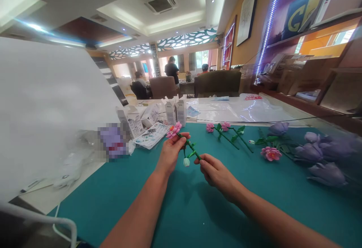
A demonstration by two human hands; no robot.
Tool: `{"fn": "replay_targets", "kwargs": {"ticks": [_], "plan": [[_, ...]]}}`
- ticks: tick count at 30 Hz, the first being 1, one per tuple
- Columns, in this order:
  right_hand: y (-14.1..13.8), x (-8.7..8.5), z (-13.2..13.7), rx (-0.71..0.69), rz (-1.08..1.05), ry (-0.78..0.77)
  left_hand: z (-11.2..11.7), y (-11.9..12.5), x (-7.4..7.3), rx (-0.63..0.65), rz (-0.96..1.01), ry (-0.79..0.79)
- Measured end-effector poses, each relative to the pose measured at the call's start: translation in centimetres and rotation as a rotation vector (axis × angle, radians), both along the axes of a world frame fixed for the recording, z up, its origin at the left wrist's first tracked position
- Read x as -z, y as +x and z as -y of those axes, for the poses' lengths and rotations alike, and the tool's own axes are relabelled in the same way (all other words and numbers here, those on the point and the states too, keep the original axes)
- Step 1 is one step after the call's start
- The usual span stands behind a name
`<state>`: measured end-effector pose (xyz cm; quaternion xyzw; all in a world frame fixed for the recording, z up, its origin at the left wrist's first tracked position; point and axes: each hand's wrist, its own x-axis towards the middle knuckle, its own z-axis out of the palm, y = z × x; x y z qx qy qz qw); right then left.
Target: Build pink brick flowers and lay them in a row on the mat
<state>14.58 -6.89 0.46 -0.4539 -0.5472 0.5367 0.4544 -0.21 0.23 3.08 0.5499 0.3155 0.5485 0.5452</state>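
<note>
Between my hands, above the green mat (181,210), is a toy building-brick flower (174,130) with pink petals, a green stem and a pale bud hanging below. My left hand (170,153) pinches the stem just under the pink bloom. The fingertips of my right hand (213,168) are closed on the stem's lower end. To the right lie two similar pink flowers (226,134) on green stems. Farther right, another pink flower (270,153) rests beside several purple flowers (309,151).
Opened white boxes (171,112) and a printed leaflet (152,134) stand and lie at the mat's back left. Clear plastic wrapping (237,108) covers the table behind. A white panel (51,116) rises at left. People (172,68) and chairs are in the background.
</note>
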Motion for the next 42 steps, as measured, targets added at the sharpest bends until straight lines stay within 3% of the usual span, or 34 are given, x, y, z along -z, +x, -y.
{"fn": "replay_targets", "kwargs": {"ticks": [8,17,28,42], "plan": [[0.4,1.2,-0.7,0.054,0.054,0.111,-0.3,-0.4,0.2,0.093,-0.111,0.017],[1.6,1.3,-1.4,0.105,0.102,0.182,-0.1,-0.2,0.2,0.166,-0.166,-0.082],[2.0,1.0,-1.2,0.032,0.1,0.155,0.7,-0.6,-0.7,0.267,0.057,-0.306],[1.9,1.1,-1.1,0.004,0.318,0.242,0.9,-0.9,-1.2,0.231,-0.117,-0.155]]}}
